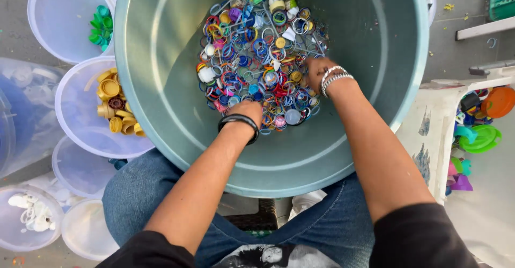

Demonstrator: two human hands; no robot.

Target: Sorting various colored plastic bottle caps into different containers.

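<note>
Reaching into a large grey-green tub [161,112], left hand [248,110] and right hand [316,68] rest on mixed plastic caps and rings [257,48] heaped at its bottom, finger grip indiscernible.

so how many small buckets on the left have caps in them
3 that show: green caps in the top bucket, gold caps in the middle one, white caps in the bottom-left one. Others look empty or blurred.
</note>
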